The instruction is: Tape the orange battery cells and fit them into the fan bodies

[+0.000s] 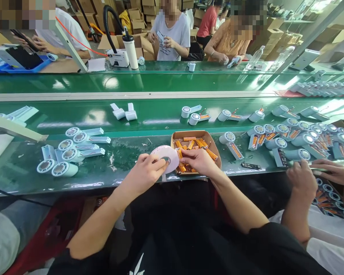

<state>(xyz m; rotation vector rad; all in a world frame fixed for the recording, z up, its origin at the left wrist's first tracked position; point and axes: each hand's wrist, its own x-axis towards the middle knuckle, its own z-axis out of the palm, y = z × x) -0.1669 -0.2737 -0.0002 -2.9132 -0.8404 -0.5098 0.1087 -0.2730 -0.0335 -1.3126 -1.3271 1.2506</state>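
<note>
My left hand (149, 170) grips a flat roll of whitish tape (157, 152) by its inner ring, in front of my body at the bench edge. At the right rim of the roll, my right hand (199, 162) is closed in a pinch; what lies between its fingertips is too small to make out. Just behind that hand is a shallow cardboard box (218, 165) of orange-wrapped battery packs (189, 139), partly covered by my fingers and the tape roll.
Several pale blue fan-like units (64, 169) lie on the bench at left, with more (304, 139) showing orange packs at right. A green conveyor belt (157, 110) runs behind, carrying further units. At right, a co-worker's hands (302, 177) work close by. Other people sit across the line.
</note>
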